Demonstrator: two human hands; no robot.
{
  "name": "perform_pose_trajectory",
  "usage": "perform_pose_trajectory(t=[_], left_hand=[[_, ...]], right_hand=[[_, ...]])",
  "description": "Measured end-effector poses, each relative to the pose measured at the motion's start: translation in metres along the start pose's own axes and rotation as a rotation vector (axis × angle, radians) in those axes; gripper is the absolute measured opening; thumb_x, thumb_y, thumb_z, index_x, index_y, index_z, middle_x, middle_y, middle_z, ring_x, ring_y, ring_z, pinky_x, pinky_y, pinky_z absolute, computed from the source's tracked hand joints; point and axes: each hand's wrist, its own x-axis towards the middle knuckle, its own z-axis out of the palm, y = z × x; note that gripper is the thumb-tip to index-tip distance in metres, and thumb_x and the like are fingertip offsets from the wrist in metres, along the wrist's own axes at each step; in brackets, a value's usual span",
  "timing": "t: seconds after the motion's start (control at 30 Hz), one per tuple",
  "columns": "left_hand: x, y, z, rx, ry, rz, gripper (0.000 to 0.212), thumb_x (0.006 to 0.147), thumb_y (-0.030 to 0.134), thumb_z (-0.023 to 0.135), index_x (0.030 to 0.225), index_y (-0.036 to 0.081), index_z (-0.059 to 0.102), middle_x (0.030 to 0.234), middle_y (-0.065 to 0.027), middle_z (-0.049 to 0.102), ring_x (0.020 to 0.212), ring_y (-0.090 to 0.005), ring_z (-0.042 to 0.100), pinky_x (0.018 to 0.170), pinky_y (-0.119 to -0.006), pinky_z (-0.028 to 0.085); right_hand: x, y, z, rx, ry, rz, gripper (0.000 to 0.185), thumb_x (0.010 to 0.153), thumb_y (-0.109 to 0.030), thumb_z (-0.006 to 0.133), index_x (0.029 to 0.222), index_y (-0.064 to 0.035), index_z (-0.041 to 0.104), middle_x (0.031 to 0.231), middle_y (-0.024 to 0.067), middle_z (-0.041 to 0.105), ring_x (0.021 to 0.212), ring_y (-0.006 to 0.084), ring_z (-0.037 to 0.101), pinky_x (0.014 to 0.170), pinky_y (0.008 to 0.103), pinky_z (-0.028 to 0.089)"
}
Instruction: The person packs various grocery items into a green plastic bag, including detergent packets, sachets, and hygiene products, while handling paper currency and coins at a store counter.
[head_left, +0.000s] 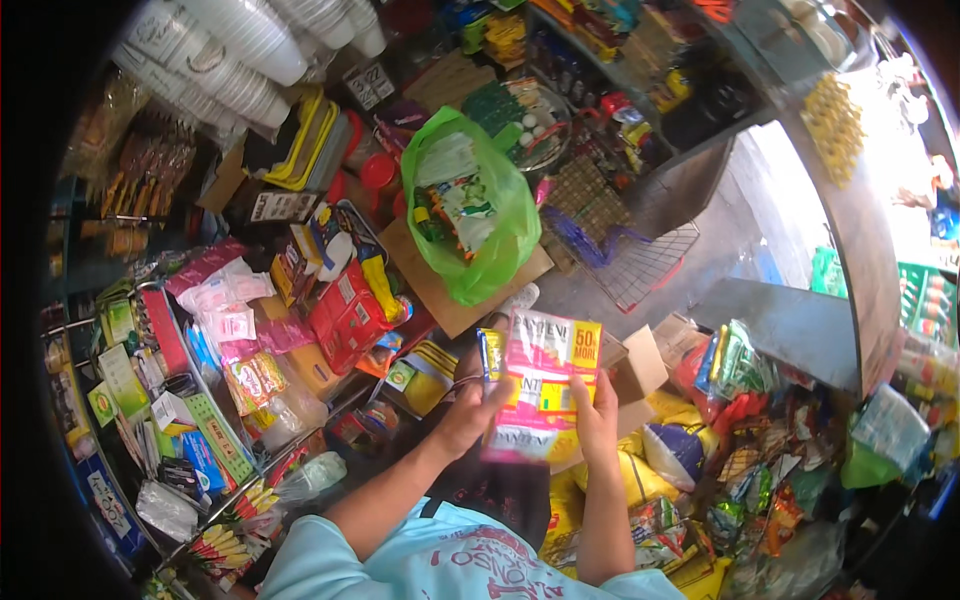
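Observation:
Both of my hands are on a pink, white and yellow strip of Pantene sachets (547, 356), spread in front of my lap. My left hand (474, 412) grips its left side, with a narrow blue-and-yellow sachet strip (492, 351) standing up beside it at the same hand. Along the right side, my right hand (598, 416) pinches the sachets with the thumb on top. Beyond them a green plastic bag (514, 240) gapes on a brown board (450, 315). Packets (465, 210) lie inside the bag, their lower parts hidden.
To the left, a crowded rack holds boxes, pouches and a red pack (349, 315). Stacked white cups (255, 45) hang overhead. At right are a wire basket (645, 262), an open cardboard box (637, 364) and yellow sacks (637, 480).

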Motion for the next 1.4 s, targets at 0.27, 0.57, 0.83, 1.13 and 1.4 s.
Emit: perform_pose_trajectory(t=[0.27,0.57,0.83,1.13,1.4], left_hand=[[0.065,0.070,-0.060,-0.053,0.381,0.161,0.047,0.089,0.012,0.077,0.131,0.002,0.058,0.126,-0.0080,0.065,0.114,-0.0180,0.063,0.101,-0.035,0.049],[0.146,0.138,-0.168,-0.214,0.150,-0.334,0.053,0.083,0.003,0.072,0.134,0.000,0.057,0.125,-0.0155,0.068,0.110,-0.0256,0.069,0.097,-0.039,0.055],[0.260,0.118,-0.187,-0.432,0.313,-0.467,0.042,0.086,0.009,0.064,0.126,-0.002,0.061,0.114,-0.0158,0.070,0.099,-0.0272,0.071,0.090,-0.041,0.058],[0.298,0.084,-0.182,-0.376,0.536,0.126,0.044,0.087,0.002,0.071,0.129,0.000,0.057,0.124,-0.0127,0.065,0.113,-0.0234,0.064,0.098,-0.039,0.052],[0.283,0.099,-0.126,0.779,0.696,0.340,0.065,0.081,-0.004,0.074,0.139,-0.004,0.046,0.133,-0.0168,0.059,0.119,-0.0262,0.060,0.101,-0.037,0.047]], right_hand=[[0.160,-0.079,0.099,0.107,-0.357,-0.123,0.038,0.102,-0.027,0.055,0.127,0.0012,0.061,0.123,0.0156,0.062,0.113,0.0235,0.060,0.094,0.0350,0.047],[0.273,-0.118,0.144,-1.463,-0.732,-0.202,0.036,0.090,-0.020,0.063,0.117,0.0028,0.065,0.113,0.0239,0.067,0.089,0.0377,0.071,0.072,0.0453,0.057],[0.253,-0.143,0.078,-1.658,-0.747,-0.371,0.024,0.076,-0.015,0.069,0.096,-0.0024,0.069,0.114,0.0176,0.061,0.093,0.0369,0.068,0.079,0.0483,0.056],[0.251,-0.171,0.071,-1.151,-0.915,-0.437,0.033,0.069,-0.022,0.074,0.097,-0.0048,0.068,0.089,0.0145,0.066,0.080,0.0360,0.068,0.068,0.0463,0.053],[0.257,-0.161,0.082,-1.384,-0.931,-0.266,0.032,0.074,-0.025,0.072,0.100,-0.0050,0.070,0.098,0.0161,0.069,0.095,0.0343,0.067,0.072,0.0460,0.053]])
